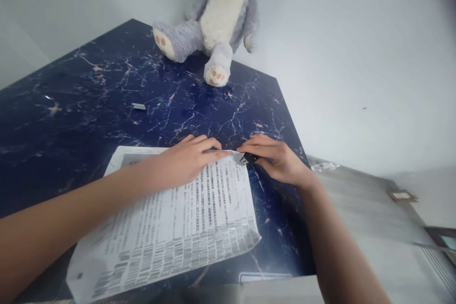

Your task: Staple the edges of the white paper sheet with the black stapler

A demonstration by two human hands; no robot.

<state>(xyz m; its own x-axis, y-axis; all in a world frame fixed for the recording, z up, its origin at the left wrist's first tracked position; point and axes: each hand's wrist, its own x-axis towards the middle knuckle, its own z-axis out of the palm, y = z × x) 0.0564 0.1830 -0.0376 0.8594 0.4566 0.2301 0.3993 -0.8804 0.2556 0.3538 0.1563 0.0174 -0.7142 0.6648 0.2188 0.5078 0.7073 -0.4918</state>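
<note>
Printed paper sheets lie on the dark blue table at a slant, covered with lines of text and rows of grey marks along the near side. My left hand rests across them, its thumb and fingers pinching the far edge close to the right corner. At that same corner, my right hand grips a small black stapler, whose metal front end is over the paper. Most of the stapler is hidden by my fingers, and whether its jaws are pressed together cannot be made out.
A short strip of staples lies farther back on the marbled table. At the table's back corner sits a grey and white plush toy against the wall. A clear plastic item and a small brown framed object are on the floor to the right.
</note>
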